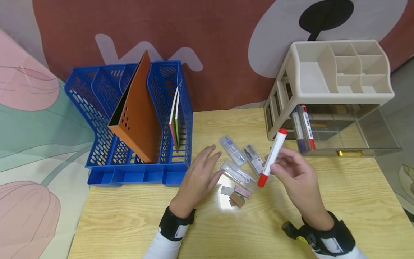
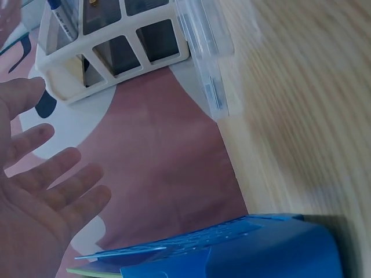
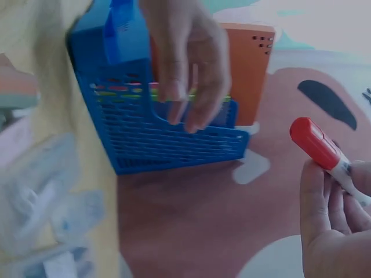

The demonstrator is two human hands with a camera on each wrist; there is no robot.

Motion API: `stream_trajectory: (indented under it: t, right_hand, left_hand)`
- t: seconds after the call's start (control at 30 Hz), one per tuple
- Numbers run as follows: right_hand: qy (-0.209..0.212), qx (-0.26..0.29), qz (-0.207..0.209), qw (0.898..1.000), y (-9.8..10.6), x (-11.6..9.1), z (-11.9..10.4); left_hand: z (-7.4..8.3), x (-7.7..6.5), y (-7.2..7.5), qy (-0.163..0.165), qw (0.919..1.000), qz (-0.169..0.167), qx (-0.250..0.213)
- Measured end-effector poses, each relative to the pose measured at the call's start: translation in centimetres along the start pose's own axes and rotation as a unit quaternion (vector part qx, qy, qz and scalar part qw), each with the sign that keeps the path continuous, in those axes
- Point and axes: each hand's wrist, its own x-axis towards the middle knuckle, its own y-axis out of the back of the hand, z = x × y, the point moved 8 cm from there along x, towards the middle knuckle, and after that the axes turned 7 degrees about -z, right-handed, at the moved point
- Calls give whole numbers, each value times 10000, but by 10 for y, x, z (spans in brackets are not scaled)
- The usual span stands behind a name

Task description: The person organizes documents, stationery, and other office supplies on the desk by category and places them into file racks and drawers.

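While the right hand (image 1: pixel 300 178) pinches a red-capped marker (image 1: pixel 273 154) between thumb and fingers, right of centre in the head view, the left hand (image 1: pixel 198 176), its empty fingers loosely spread, is near the middle. Between the hands lie clear plastic packs (image 1: pixel 233 150) and small coloured blocks (image 1: pixel 238 199). Farther out, a blue file rack (image 1: pixel 185 118) holding an orange folder (image 1: pixel 140 118) stands at upper left; at upper right, a white desk organizer (image 1: pixel 343 97) has two markers (image 1: pixel 308 127) in its pulled-out drawer (image 1: pixel 368 153).

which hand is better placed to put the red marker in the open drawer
Likely the right hand: it holds the red marker near the open drawer, while the left hand holds nothing and is beside the blue rack, farther away.
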Motion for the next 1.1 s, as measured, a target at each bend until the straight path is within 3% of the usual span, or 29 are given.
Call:
stream_trajectory:
  t: [0.13,0.43,0.77,0.87,1.0,1.1]
  right_hand:
    - [-128,-272,-75,9995,9,-4,-15]
    - [-571,-451,325,9968,47,-6,-36]
    - [-976,-813,383,9912,78,-5,-43]
    - [-1197,-1370,351,9827,88,-5,-47]
    - [-1340,-2409,175,9611,99,-1,-55]
    - [-1474,-2884,35,9461,105,3,-57]
  left_hand:
    - [0,-2,1,-58,9999,-41,132]
    - [-2,-8,-4,-393,9960,-290,743]
    - [-2,-17,-10,-457,9913,-636,1056]
    - [-1,-19,-10,-448,9900,-735,1117]
    - [0,-22,-10,-439,9870,-890,1262]
    - [1,-23,-12,-431,9840,-1063,1366]
